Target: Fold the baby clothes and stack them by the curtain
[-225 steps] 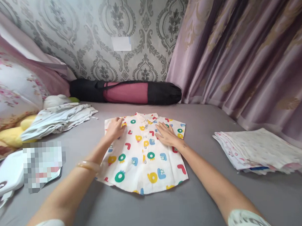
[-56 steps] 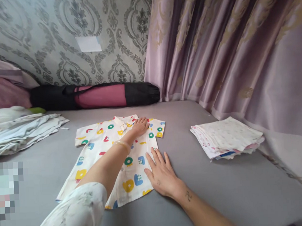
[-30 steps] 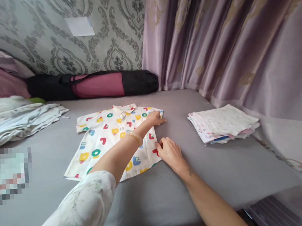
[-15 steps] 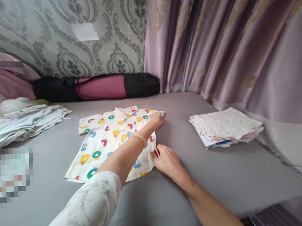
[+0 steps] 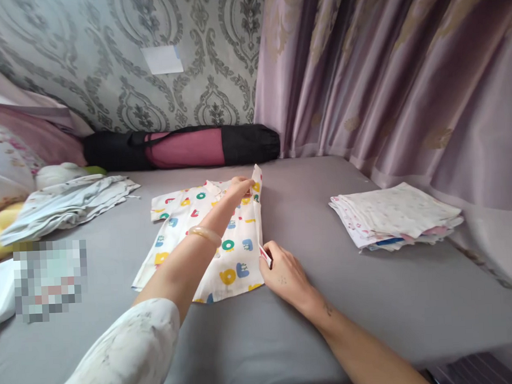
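A short-sleeved shirt (image 5: 237, 255), white with red, yellow, green and blue printed shapes, lies front up on a grey sheet (image 5: 246, 345), its collar toward the wall (image 5: 93, 63). The person's left hand (image 5: 241, 187) reaches across the shirt to the sleeve on the right of the view. Its fingers are curled in and closed on the cloth there, and that sleeve stands up off the sheet, its end pointing upward. The opposite sleeve lies flat. The right hand (image 5: 285, 273) is beside the lower part of the same side edge, near the hem, with thumb and fingers pinched together on a raised fold of the shirt; its other fingers are bent. Between the two hands, the side edge is turned up in a narrow strip.

A pale bracelet (image 5: 204, 235) circles the left wrist, and the left forearm passes over the middle of the shirt, hiding part of the front. Well apart to the right lies a stack of folded cloths (image 5: 399, 214). Beyond the collar, a long black and pink bag (image 5: 184, 148) rests along the foot of the wall. On the left, a rumpled pale cloth (image 5: 76, 202) lies near a pixelated object (image 5: 51, 280) whose details cannot be made out
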A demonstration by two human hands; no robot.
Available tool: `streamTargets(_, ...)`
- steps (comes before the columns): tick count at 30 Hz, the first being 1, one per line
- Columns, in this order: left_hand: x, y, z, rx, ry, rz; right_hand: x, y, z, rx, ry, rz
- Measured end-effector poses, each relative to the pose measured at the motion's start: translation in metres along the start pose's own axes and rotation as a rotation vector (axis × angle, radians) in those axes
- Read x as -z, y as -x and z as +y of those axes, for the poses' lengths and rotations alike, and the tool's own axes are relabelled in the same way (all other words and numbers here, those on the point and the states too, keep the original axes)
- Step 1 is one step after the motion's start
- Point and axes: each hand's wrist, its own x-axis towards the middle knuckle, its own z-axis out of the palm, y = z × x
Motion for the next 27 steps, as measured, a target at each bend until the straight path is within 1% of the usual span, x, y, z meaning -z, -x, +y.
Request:
streamTargets(3,0.019,0.003,-0.01,-0.008,0.092,0.033,-0.004,0.002,-0.005,0.05,0.011,0.042)
streamTargets(7,0.041,0.005,-0.029,0.024,0.212,0.055,-0.01,0.003,-0.006,0.155,0.034,0.074)
streamTargets(12,0.059,0.01,-0.052,0.092,0.223,0.105,-0.016,0.004,-0.002,0.291,0.103,0.002)
streamTargets(15,0.065,0.012,-0.063,0.129,0.224,0.127,-0.015,0.005,-0.002,0.36,0.154,-0.048)
streamTargets(18,0.067,0.011,-0.072,0.14,0.218,0.138,-0.01,0.005,-0.004,0.415,0.188,-0.078)
streamTargets(23,0.067,0.009,-0.079,0.096,0.069,0.115,-0.001,0.003,-0.005,0.458,0.107,-0.123)
streamTargets(25,0.069,0.011,-0.08,0.051,-0.002,0.114,0.001,-0.002,-0.003,0.452,0.056,-0.129)
streamTargets(27,0.072,0.015,-0.079,-0.06,-0.158,0.142,0.002,-0.013,0.001,0.439,0.037,-0.111)
